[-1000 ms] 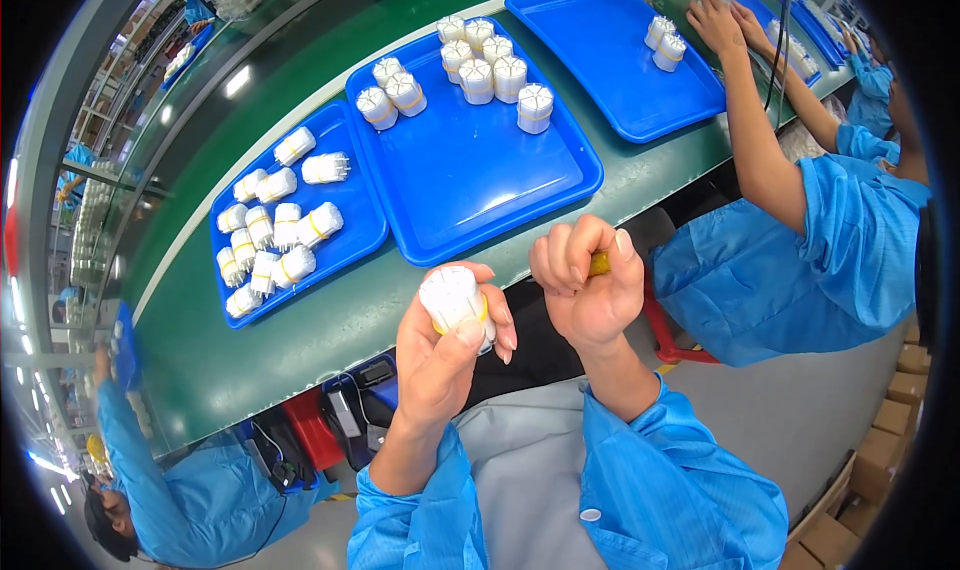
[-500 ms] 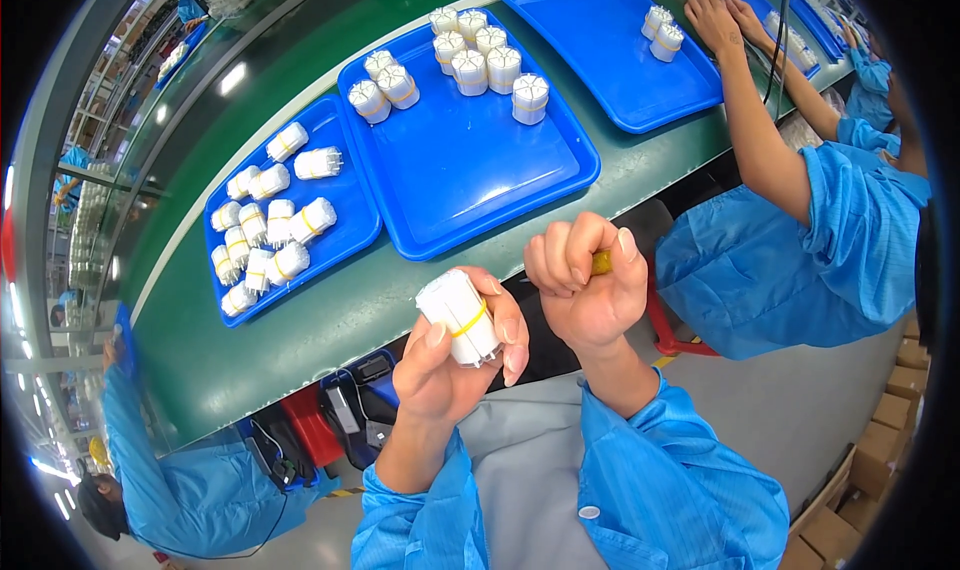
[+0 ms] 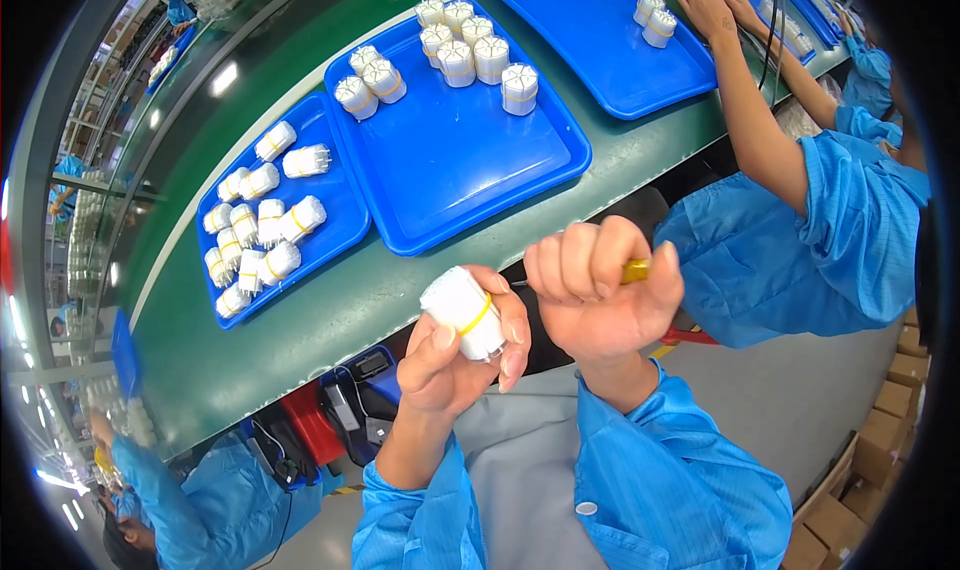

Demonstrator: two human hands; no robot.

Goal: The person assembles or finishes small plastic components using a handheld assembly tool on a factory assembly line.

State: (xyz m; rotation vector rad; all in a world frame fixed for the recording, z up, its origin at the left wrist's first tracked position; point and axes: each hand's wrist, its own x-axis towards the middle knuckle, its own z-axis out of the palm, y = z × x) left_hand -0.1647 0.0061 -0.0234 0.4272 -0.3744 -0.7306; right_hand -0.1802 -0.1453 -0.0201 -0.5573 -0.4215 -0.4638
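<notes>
In my left hand (image 3: 455, 355) I grip a white cylindrical bundle (image 3: 462, 312) with a yellow band round its middle, tilted, with small prongs at its lower end. My right hand (image 3: 600, 285) is curled round a slim tool with a yellow handle (image 3: 636, 270). The handle's end pokes out by the thumb, while a thin dark shaft seems to show on the side facing the bundle; its tip is hard to make out. Similar banded bundles lie in the left blue tray (image 3: 335, 225), and others stand upright in the middle blue tray (image 3: 465, 175).
A third blue tray (image 3: 590, 40) with two bundles is on the green table (image 3: 300, 325) at the far right. A co-worker in a blue sleeve (image 3: 850, 210) reaches over the table there. Another person (image 3: 215, 500) is at lower left. Cardboard boxes (image 3: 880, 440) are stacked at right.
My right hand has turned a little and shifted slightly right, showing more of the yellow handle. My left hand keeps its hold on the bundle. The trays appear slightly higher and further left in view.
</notes>
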